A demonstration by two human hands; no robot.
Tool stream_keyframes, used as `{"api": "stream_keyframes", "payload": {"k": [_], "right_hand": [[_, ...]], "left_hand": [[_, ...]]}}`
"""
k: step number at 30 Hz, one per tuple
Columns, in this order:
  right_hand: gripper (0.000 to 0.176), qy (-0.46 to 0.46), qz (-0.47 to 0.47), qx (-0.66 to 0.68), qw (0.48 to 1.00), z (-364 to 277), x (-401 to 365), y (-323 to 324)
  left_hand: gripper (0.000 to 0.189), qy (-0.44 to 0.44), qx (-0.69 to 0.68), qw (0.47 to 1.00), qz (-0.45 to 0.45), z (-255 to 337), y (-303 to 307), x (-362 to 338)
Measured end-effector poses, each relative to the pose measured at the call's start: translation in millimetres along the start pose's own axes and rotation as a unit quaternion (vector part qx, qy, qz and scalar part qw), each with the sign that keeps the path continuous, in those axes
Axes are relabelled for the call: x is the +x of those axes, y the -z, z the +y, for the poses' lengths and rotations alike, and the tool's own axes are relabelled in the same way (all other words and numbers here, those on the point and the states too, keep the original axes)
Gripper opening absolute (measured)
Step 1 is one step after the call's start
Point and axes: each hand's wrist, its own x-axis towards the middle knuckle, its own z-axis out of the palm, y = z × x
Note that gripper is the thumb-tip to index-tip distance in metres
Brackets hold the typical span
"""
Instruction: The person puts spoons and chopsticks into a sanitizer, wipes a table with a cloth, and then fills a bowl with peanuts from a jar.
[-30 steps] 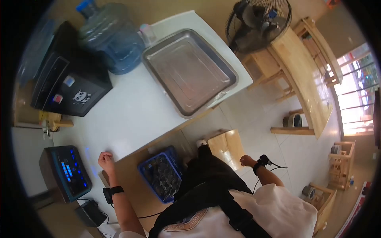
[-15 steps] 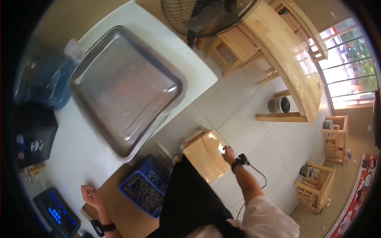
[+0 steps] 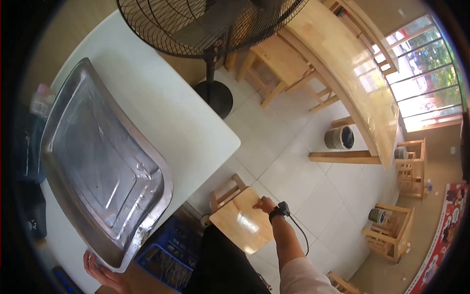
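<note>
A large shallow metal tray [image 3: 103, 152] lies on the white table [image 3: 196, 115], its near corner reaching past the table's edge. The fingers of my left hand [image 3: 103, 275] are curled against that near corner; my thumb is hidden. Low beside the table stands a small wooden stool [image 3: 240, 223] with a glossy square seat. My right hand [image 3: 265, 204] grips the seat's right edge, with the arm stretched down. A black band with a plugged-in cable [image 3: 298, 228] is around the right wrist.
A black standing fan [image 3: 210, 39] rises behind the table. A blue crate [image 3: 169, 259] of metal utensils sits below the tray. Left are a water jug [image 3: 27, 152] and a black box [image 3: 32, 208]. A long wooden table [image 3: 352, 68] and a bin [image 3: 339, 137] stand beyond.
My left hand has come up to the tray's near corner, and the tray has shifted away from the table corner. My right hand stays at the stool's edge. The view has turned.
</note>
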Motion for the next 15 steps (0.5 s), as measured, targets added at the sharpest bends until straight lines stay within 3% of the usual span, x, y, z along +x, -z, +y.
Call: {"api": "stream_keyframes", "payload": {"k": [2,6,9,12,15], "right_hand": [[0.064,0.021,0.01,-0.001,1.0,-5,5,24],[0.062,0.079,0.048,-0.019,0.996,-7,37,101],[0.059,0.056,0.099,-0.007,0.994,-9,69,174],[0.06,0.052,0.113,0.029,0.992,7,121,244],[0.057,0.043,0.095,0.086,0.991,27,179,324]], "left_hand": [[0.041,-0.032,-0.011,0.998,0.057,22,2,14],[0.042,-0.046,-0.007,0.998,0.036,18,5,9],[0.042,-0.043,-0.036,0.998,-0.023,17,11,6],[0.046,-0.153,-0.142,0.978,0.013,4,6,8],[0.06,-0.222,-0.197,0.954,0.034,46,5,14]]}}
